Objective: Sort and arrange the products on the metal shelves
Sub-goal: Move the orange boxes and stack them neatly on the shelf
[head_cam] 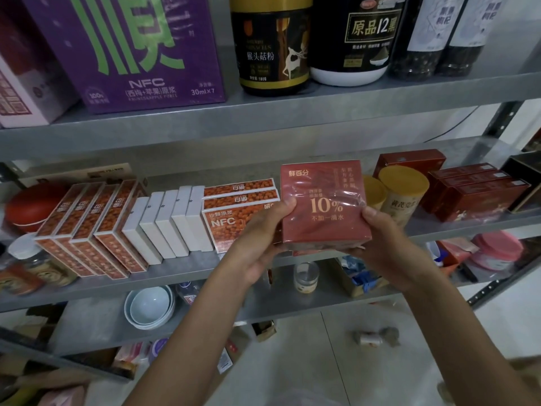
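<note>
A dark red box (pixel 322 197) wrapped in clear film, printed "10%", is held upright in front of the middle metal shelf (pixel 187 276). My left hand (pixel 260 241) grips its lower left edge, thumb on the front face. My right hand (pixel 380 238) grips its lower right edge the same way. On the shelf behind and to the left stand orange NFC boxes (pixel 234 218), several white boxes (pixel 172 221) and more orange boxes (pixel 87 230) leaning in a row. Two yellow-lidded tubs (pixel 401 191) stand just right of the held box.
Dark red flat boxes (pixel 474 191) are stacked at the shelf's right. A purple NFC carton (pixel 131 51) and dark jars (pixel 272 42) fill the upper shelf. A red round tin (pixel 32 206) sits far left. Bowls (pixel 150 306), a small jar (pixel 306 276) and pink tubs (pixel 497 250) lie on the lower shelf.
</note>
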Demonstrator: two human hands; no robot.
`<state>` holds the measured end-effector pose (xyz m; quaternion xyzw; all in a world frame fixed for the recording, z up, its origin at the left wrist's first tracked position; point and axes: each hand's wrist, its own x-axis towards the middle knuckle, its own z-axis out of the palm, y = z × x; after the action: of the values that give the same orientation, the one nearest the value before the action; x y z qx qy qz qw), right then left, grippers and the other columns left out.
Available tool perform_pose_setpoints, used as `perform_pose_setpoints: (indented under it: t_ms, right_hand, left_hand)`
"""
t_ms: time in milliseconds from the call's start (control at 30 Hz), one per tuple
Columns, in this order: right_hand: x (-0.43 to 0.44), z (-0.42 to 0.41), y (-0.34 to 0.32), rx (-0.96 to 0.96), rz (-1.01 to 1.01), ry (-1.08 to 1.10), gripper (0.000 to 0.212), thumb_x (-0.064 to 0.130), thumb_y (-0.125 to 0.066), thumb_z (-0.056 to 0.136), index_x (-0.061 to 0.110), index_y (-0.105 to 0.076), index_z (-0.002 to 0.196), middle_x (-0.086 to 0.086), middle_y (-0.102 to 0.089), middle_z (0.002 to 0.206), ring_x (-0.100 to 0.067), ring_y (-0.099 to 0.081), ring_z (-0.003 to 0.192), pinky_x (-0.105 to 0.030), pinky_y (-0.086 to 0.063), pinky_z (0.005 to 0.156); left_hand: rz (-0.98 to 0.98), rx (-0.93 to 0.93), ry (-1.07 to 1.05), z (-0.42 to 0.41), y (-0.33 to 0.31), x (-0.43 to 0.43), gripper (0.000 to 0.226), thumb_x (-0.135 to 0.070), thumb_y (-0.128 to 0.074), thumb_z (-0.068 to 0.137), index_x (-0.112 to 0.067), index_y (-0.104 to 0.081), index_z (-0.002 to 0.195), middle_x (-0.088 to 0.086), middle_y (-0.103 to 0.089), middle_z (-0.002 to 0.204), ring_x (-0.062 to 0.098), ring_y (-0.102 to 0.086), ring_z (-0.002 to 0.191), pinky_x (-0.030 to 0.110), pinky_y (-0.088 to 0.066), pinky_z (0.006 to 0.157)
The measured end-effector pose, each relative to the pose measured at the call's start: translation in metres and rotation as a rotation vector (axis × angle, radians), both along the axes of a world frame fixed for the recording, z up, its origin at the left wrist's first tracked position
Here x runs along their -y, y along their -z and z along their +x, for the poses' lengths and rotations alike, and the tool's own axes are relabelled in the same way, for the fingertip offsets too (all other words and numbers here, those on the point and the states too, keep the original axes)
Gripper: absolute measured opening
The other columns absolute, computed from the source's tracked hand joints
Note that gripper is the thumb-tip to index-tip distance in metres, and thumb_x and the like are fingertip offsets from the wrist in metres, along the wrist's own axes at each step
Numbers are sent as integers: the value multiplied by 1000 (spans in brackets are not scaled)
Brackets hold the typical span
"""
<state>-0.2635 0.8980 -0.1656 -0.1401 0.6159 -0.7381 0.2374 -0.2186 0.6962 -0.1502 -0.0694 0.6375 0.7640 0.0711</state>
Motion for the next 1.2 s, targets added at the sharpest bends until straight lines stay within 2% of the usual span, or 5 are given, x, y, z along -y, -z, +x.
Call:
perform_pose_setpoints:
  t_ms: [200, 367, 600, 867, 1200]
  right_hand:
    - [8, 12, 8, -114, 81, 338, 105, 51, -81, 54, 28, -34, 145, -4, -61, 126, -17, -68, 104, -24, -58, 76]
    - [19, 24, 9, -364, 347, 407, 119, 59, -77, 52, 29, -18, 151, 8, -41, 138, -14, -44, 128, -44, -44, 107]
    - [10, 29, 13, -342, 278, 299, 88, 55, -81, 57, 49, -32, 130, 20, -49, 125, 12, -54, 109, -10, -50, 83]
    - [-11, 5, 20, 18, -4, -92, 99, 51, -90, 55, 16, -43, 135, -7, -71, 114, -24, -69, 103, -27, -57, 76]
    - [12, 18, 19, -184, 186, 418, 123, 57, -84, 45, 31, -25, 149, 3, -53, 130, -15, -58, 115, -43, -52, 97]
  left_hand:
    - [-154, -90, -132, 2, 2, -2, 29, -37, -65, 88, -26, -63, 114, -17, -74, 89, -5, -68, 81, 7, -49, 61]
    - [-176, -169, -93, 4, 3, -17, 70, -54, -77, 60, -39, -50, 123, -27, -70, 94, -12, -65, 85, 5, -49, 60]
    - [-104, -141, -163, 1, 13, -12, 62, -41, -80, 61, -33, -56, 118, -17, -73, 96, -2, -69, 85, 9, -51, 61]
    - [-68, -190, -36, 5, 25, -3, 60, -45, -74, 76, -25, -55, 130, -4, -74, 103, 13, -70, 98, 16, -54, 72]
    - [-241, -322, -193, 8, 14, -21, 33, -44, -66, 82, -36, -59, 114, -29, -69, 97, -9, -65, 92, 7, -50, 70]
